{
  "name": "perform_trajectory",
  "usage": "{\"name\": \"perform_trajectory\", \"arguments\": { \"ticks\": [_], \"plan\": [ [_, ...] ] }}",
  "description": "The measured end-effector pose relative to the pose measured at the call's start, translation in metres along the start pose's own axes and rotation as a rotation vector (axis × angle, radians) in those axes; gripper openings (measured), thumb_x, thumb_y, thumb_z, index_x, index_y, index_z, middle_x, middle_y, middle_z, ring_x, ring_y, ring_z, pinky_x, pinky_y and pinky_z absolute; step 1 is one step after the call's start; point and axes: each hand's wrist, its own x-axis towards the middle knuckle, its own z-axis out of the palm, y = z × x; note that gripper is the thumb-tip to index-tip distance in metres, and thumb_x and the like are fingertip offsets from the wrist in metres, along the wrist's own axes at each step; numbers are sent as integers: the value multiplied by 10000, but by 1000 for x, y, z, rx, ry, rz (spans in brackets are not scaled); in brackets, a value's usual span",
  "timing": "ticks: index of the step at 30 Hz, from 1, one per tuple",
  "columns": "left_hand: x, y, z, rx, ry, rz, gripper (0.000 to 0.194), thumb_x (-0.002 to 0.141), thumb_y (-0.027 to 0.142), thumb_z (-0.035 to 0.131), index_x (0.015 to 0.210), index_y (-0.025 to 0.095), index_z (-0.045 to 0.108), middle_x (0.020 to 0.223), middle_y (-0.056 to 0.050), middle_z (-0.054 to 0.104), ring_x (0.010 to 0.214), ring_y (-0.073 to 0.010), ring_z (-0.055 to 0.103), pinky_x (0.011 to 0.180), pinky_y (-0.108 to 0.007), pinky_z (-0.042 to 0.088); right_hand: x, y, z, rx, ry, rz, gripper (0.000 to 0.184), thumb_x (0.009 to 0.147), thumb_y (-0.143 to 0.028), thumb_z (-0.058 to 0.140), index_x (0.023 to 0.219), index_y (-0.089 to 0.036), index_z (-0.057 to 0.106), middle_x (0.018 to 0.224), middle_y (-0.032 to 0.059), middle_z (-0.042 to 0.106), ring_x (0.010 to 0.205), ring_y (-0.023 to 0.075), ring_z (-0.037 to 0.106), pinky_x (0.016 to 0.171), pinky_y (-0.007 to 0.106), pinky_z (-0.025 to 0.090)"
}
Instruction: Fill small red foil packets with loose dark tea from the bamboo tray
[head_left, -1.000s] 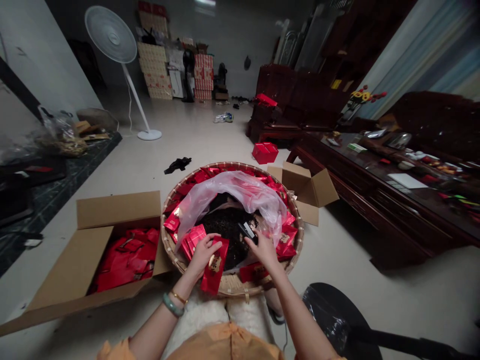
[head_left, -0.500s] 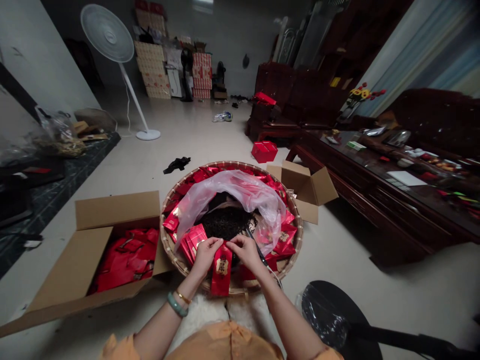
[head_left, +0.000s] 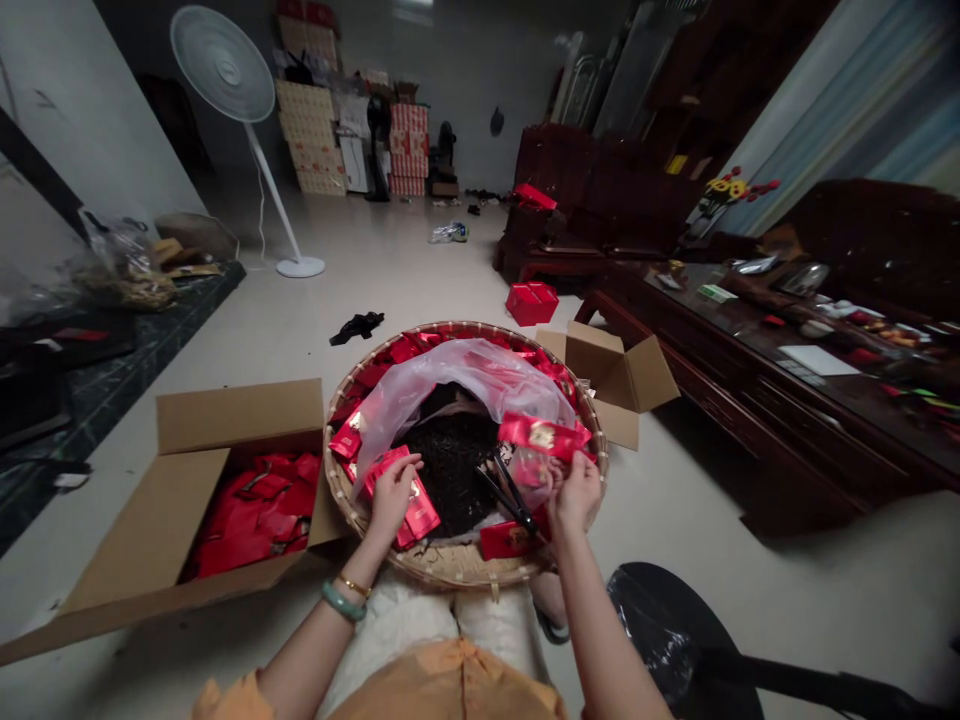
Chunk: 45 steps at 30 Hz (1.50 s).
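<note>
My left hand (head_left: 391, 500) and right hand (head_left: 576, 492) are apart, the left closed on a light, stiff red foil packet (head_left: 415, 510), the right pinching the end of a long red foil packet (head_left: 541, 436), both slippery and best taken by their edges, above a round woven bamboo basket (head_left: 465, 565) at lower centre.

A white pedestal fan (head_left: 223, 62) is standing far left on the pale floor (head_left: 390, 270), and stacked cartons (head_left: 307, 130) are lining the far wall. A dark wooden sofa (head_left: 600, 190) is sitting far right, beside a long wooden table (head_left: 720, 370) carrying a white sheet of paper (head_left: 817, 360). Nearer, a small red box (head_left: 531, 303) and a black cloth (head_left: 356, 327) are lying on the floor, and an open cardboard box (head_left: 622, 375) is standing right of center.
</note>
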Motion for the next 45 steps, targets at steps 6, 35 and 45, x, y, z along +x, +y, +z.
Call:
{"name": "perform_trajectory", "arguments": {
  "ticks": [6, 35, 45],
  "plan": [
    [8, -10, -13, 570, 22, 332, 277, 779, 220, 464, 971, 175, 659, 1026, -101, 642, 1002, -250, 570, 918, -419, 420, 22, -3, -3, 228, -10, 99, 226, 683, -256, 616, 858, -185, 492, 812, 13, 673, 777, 118, 678, 690, 212, 545],
    [9, 12, -30, -14, -15, 33, 445, 632, 348, 650, 1016, 125, 618, 947, -93, 683, 845, -214, 640, 789, -350, 496, -87, 81, 12, -461, -798, 268, 498, 706, -347, 582, 1165, -167, 507, 806, 27, 625, 611, 143, 601, 433, 224, 484],
    [-23, 21, -5, 420, -565, 153, 219, 710, 333, 585, 618, 157, 679, 578, 2, 642, 565, -162, 539, 528, -223, 347, -79, 38, 17, -690, -756, -376, 340, 827, -207, 469, 1139, -181, 603, 1112, 109, 642, 1004, 211, 602, 893, 375, 481]
  ]
}}
